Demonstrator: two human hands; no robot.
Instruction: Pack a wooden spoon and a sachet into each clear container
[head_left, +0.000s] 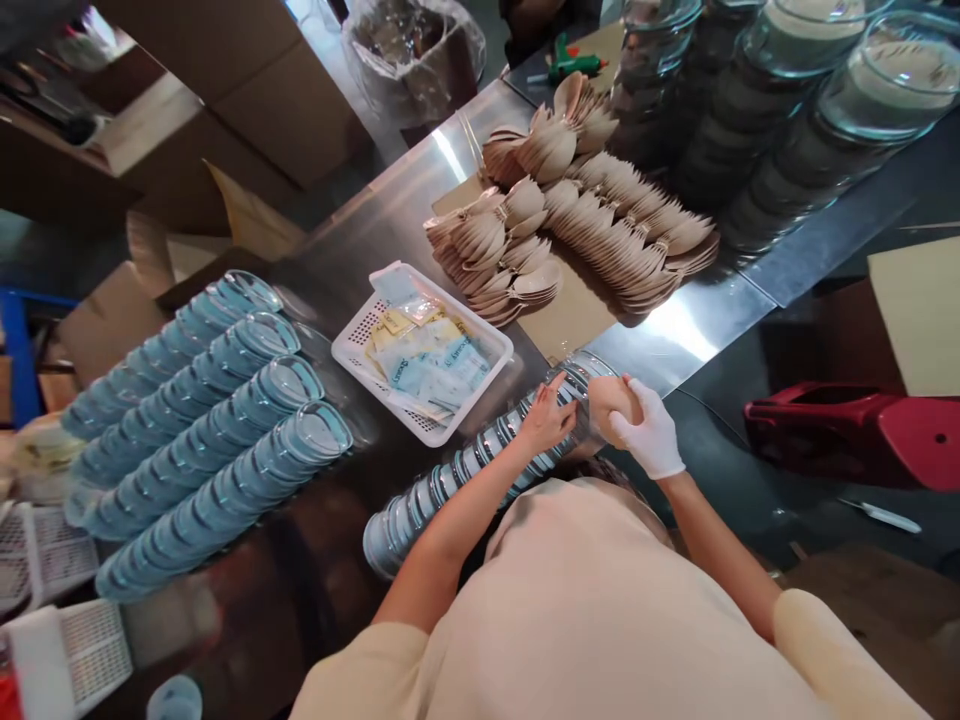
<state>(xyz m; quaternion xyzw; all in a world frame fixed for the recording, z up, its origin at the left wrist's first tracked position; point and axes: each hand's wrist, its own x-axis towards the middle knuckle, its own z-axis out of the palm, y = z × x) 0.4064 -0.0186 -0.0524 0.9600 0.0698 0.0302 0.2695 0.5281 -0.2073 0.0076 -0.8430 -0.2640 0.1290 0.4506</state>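
Observation:
A long stack of round clear containers with pale contents runs along the table edge in front of my body. My bare left hand rests on its upper end, index finger stretched out and the fingers apart. Beside that end, my right hand in a white glove is closed around a tan rounded piece, coloured like the spoons nearby; its full shape is hidden by the glove. A white basket just beyond my left hand holds printed sachets, blue-white and yellow.
Tan spoons lie heaped on cardboard behind the basket. More container stacks stand at left and upper right. A green glue gun lies at the far edge. A red object and a white-handled tool are to the right.

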